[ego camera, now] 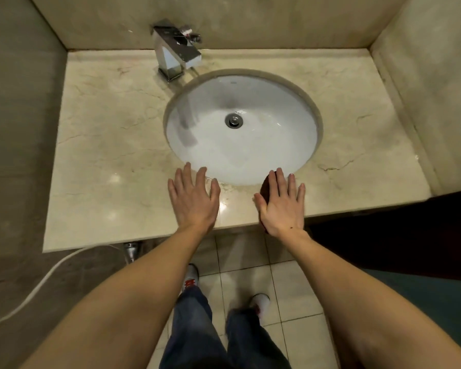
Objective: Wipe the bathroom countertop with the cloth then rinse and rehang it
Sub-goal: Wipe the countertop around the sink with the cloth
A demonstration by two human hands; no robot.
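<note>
A dark brownish cloth (265,189) lies on the front strip of the countertop (104,155), at about 5 o'clock from the basin, almost wholly hidden under the right hand (281,206); only a dark sliver shows along the thumb side of that hand and at the counter's front edge. The right hand lies flat on it, palm down, fingers spread and pointing toward the basin. The left hand (193,199) is likewise flat and spread, palm down over bare stone at about 7 o'clock from the basin, well apart from the cloth; whether it touches the surface cannot be told.

The countertop is pale beige marble with fine darker veins and a few glossy highlights near the left hand. Set into it is an oval white sink (197,166) with a metal drain (234,121) at its centre; the bowl looks wet. A square chrome faucet (175,53) stands at about 11 o'clock from the basin, its spout angled toward the bowl.

The same beige stone rises as a backsplash at 12 o'clock and as a side wall at 3 o'clock. At 9 o'clock is a darker grey-brown wall, with a white hose (37,286) curving down below the counter. At 6 o'clock, the floor (285,283) is pale square tile, where blue jeans and light shoes show.
</note>
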